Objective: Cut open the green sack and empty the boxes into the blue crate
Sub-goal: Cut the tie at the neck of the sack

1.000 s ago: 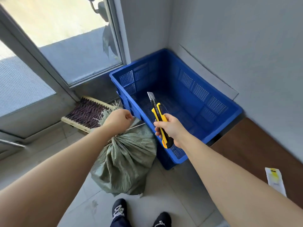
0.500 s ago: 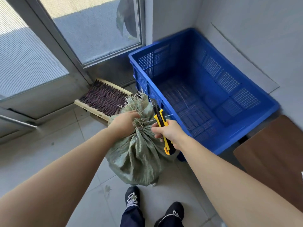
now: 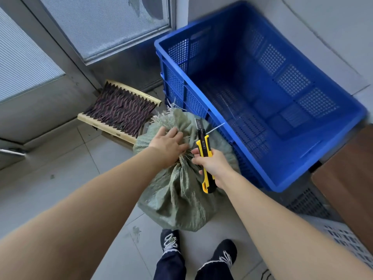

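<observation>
Tiled floor [image 3: 50, 154], knife [image 3: 203, 146] blade toward door [image 3: 111, 27]

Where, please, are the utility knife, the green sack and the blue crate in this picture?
utility knife [image 3: 204, 147]: head view, on its yellow handle.
green sack [image 3: 181, 195]: head view, on the woven body below the tied neck.
blue crate [image 3: 282, 57]: head view, on its perforated inner wall.

sack [image 3: 181, 199]: woven plastic cloth, matt green, coarse, frayed strands at the tied top.
crate [image 3: 290, 79]: moulded blue plastic, semi-gloss, perforated walls and floor.
knife [image 3: 204, 148]: yellow and black plastic body, bare metal blade [image 3: 198, 124].
floor tiles [image 3: 60, 178]: smooth grey, low sheen.
brush mat [image 3: 121, 112]: pale wood frame, dark stiff bristles.
window pane [image 3: 105, 23]: frosted glass.
board [image 3: 347, 178]: brown, wood-look, matt.
</observation>
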A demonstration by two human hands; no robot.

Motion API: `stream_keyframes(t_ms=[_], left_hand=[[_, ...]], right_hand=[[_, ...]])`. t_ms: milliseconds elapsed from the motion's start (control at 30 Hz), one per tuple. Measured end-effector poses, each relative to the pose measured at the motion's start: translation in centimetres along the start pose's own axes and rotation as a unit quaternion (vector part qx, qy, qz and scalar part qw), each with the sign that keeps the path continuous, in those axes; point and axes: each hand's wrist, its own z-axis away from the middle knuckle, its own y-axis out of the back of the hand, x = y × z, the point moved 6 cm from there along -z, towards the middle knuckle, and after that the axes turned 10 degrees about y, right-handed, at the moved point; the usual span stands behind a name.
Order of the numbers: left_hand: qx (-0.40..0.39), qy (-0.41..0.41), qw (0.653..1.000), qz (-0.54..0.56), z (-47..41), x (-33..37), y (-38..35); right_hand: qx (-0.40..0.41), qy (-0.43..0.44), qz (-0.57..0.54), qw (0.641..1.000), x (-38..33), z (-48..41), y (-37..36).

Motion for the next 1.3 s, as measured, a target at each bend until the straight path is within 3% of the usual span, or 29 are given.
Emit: stream_keyframes(t_ms=[200, 367, 467, 600, 700, 933, 1133, 1300], left_hand=[[0.08, -0.015, 0.996, 0.036, -1.2, -0.9, -0.5], [-0.005, 0.022, 0.984, 0.177, -1.1, -3.3, -1.3], [-0.087, 0.051, 0.946, 0.308, -0.3, -4.9, -1.6], [-0.144, 0.135, 0.849, 0.491, 1.3, -7.6, -3.3], [-0.163, 0.182, 0.785, 0.569, 3.0, -8.8, -4.8], [-0.186, 0.228, 0.77, 0.566, 6.8, -11.3, -6.8], [-0.22, 0.194, 0.7, 0.651, 10.3, -12.1, -5.4], [-0.247, 0.211, 0.68, 0.657, 13.0, -12.4, -6.3]], right_hand=[[0.04, -0.015, -0.015, 0.999, 0.9, -0.8, -0.6], [0.065, -0.002, -0.017, 0.998, 0.4, -0.9, -1.5], [0.058, 0.015, 0.0, 0.998, -0.6, -0.9, -2.5], [0.003, 0.009, 0.014, 1.0, -1.3, -0.7, -4.5], [-0.022, -0.005, 0.067, 0.997, -0.6, -0.5, -6.4], [-0.038, -0.005, 0.112, 0.993, -1.7, 0.5, -10.0], [-0.101, -0.014, 0.083, 0.991, -4.3, 2.5, -11.1], [-0.168, 0.0, 0.136, 0.976, -5.4, 3.6, -12.1]])
